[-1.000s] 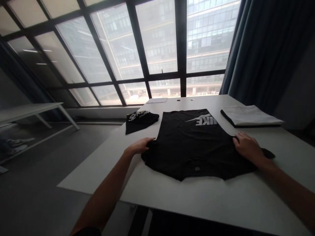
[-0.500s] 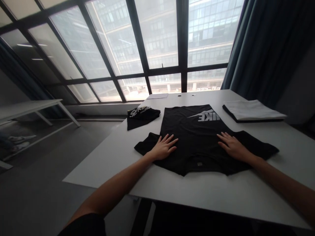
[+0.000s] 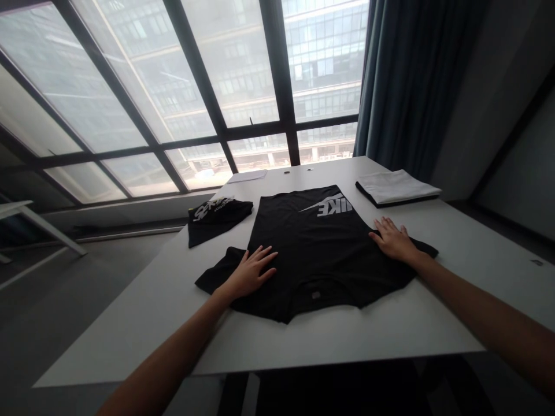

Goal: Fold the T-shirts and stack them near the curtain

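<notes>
Black T-shirt (image 3: 321, 248) lies spread out on the white bench (image 3: 338, 341), neck opening towards the person, white lettering near its far edge. The left hand (image 3: 251, 273) rests on it beside one sleeve, open with fingers spread; the right hand (image 3: 393, 240) lies open beside the other sleeve. Past the left sleeve is a black garment (image 3: 219, 224) with pale print; at far right, a white cloth (image 3: 396, 185) tops something dark, probably more fabric.
</notes>
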`<state>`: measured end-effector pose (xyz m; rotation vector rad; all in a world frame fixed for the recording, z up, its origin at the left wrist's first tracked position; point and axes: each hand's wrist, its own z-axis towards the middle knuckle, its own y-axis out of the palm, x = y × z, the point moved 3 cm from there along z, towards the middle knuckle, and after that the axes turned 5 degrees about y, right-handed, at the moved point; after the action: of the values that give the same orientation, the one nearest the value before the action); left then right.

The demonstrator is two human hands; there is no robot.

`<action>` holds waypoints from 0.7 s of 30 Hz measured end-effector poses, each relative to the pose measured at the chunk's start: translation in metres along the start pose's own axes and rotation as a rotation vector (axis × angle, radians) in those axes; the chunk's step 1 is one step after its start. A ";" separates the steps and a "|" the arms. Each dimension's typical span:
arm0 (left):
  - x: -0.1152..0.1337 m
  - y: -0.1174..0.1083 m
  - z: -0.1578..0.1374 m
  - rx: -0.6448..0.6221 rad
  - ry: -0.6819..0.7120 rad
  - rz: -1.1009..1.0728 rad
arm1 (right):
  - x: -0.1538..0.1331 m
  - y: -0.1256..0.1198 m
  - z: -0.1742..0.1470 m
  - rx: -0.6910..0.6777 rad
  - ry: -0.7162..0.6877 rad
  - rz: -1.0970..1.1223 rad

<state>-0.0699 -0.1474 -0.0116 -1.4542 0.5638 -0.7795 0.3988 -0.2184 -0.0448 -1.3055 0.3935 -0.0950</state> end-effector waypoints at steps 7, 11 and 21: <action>0.024 0.003 0.006 -0.009 0.097 -0.059 | -0.066 -0.009 -0.028 -0.062 -0.460 0.216; 0.021 0.009 0.004 -0.086 0.121 -0.043 | -0.072 0.003 -0.037 -0.263 -0.500 0.214; 0.020 0.008 0.001 -0.116 0.128 -0.028 | -0.064 0.001 -0.037 -0.223 -0.391 0.125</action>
<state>-0.0552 -0.1629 -0.0172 -1.5287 0.6966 -0.8786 0.3267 -0.2338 -0.0383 -1.4769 0.1515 0.3133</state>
